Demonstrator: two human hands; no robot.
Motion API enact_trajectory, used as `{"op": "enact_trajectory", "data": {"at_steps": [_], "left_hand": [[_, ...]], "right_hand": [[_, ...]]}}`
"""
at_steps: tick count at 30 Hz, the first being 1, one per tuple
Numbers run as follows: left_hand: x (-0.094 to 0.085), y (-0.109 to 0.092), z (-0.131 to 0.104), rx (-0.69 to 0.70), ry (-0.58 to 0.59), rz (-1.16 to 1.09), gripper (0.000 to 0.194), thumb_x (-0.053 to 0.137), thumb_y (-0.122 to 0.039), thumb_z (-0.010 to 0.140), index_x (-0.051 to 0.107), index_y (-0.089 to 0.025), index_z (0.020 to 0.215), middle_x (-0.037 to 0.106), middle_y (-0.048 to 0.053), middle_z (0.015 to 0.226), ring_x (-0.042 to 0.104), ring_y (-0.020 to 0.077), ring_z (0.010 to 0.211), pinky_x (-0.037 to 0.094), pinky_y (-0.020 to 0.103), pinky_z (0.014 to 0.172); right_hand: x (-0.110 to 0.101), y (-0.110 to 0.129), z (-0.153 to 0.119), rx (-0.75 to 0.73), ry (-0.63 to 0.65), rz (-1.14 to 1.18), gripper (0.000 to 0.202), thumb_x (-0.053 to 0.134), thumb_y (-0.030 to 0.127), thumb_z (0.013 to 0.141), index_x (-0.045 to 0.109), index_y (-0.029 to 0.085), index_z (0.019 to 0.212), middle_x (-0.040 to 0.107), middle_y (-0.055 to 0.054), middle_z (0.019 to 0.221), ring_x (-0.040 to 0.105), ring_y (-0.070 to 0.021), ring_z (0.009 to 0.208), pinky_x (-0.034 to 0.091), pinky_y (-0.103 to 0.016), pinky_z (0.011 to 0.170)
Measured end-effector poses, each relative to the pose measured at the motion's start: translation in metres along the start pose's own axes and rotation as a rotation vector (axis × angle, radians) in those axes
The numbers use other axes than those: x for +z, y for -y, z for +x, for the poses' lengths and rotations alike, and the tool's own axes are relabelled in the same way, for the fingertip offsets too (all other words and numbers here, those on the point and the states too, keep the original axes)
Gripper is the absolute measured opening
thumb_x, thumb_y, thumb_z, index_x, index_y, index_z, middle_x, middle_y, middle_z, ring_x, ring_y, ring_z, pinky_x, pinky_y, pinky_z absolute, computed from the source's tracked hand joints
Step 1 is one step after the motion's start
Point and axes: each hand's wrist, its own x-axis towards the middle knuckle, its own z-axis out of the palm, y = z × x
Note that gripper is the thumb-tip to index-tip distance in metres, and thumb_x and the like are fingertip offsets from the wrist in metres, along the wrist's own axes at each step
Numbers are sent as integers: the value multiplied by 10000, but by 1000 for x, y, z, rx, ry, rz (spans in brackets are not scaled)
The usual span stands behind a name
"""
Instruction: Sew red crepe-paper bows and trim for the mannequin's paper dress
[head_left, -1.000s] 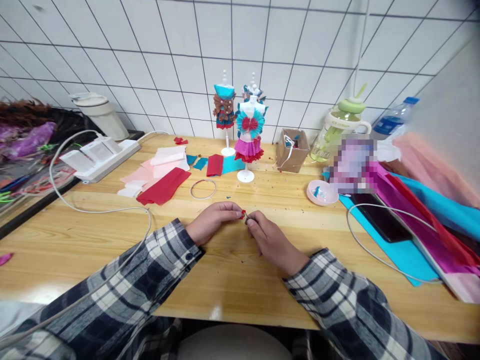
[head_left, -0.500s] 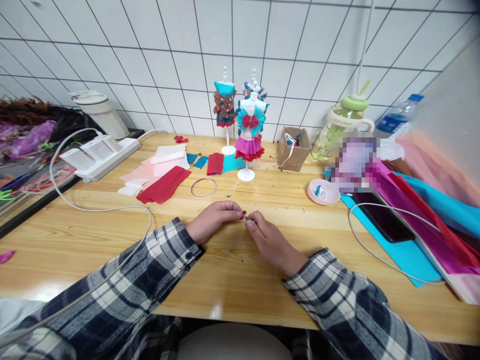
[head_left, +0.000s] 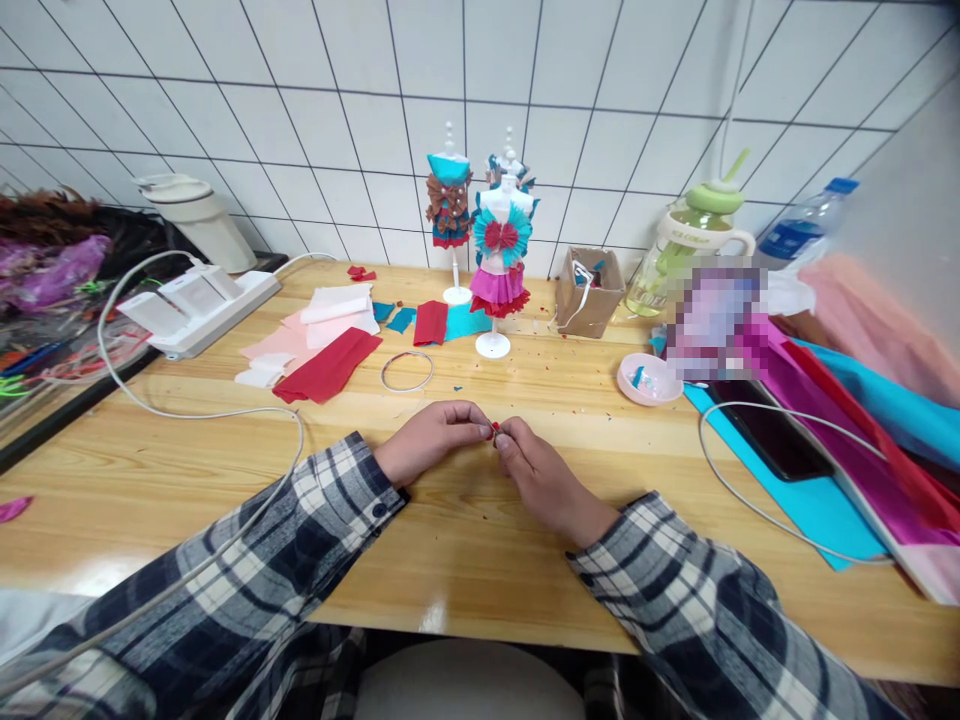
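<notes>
Above the front middle of the table, my two hands meet at the fingertips. A small red scrap (head_left: pixel 495 430), which looks like crepe paper, is pinched there. My left hand (head_left: pixel 431 440) is closed, thumb and forefinger pressed on the scrap's left side. From the right, my right hand (head_left: pixel 544 480) is closed on it too, with the fingers curled. A thin dark strand seems to run beside the scrap, too small to make out. Beyond the hands stands a small white dress form (head_left: pixel 506 215) in a turquoise top, a red bow and a magenta skirt.
Red crepe paper (head_left: pixel 330 366), pale sheets (head_left: pixel 337 302) and a wire ring (head_left: pixel 407 387) lie left of centre. Another dress form (head_left: pixel 450 195) stands behind. A small cardboard box (head_left: pixel 590 300), pink bowl (head_left: pixel 649 388), phone (head_left: pixel 769 435) and white cable (head_left: pixel 202 410) are around.
My fingertips have drawn closer together, and less of the red scrap shows between them. The camera view has shifted slightly; the things on the table stay in place.
</notes>
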Motion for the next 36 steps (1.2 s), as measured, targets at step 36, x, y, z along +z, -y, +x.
{"op": "enact_trajectory", "data": {"at_steps": [36], "left_hand": [[1, 0, 0, 44, -1, 86, 194, 671, -333, 737, 651, -145, 781, 653, 11, 788, 583, 152, 770, 436, 291, 783]], "right_hand": [[-7, -3, 2, 105, 49, 99, 218, 357, 401, 932, 431, 223, 830, 413, 65, 606, 409, -118, 558, 323, -247, 540]]}}
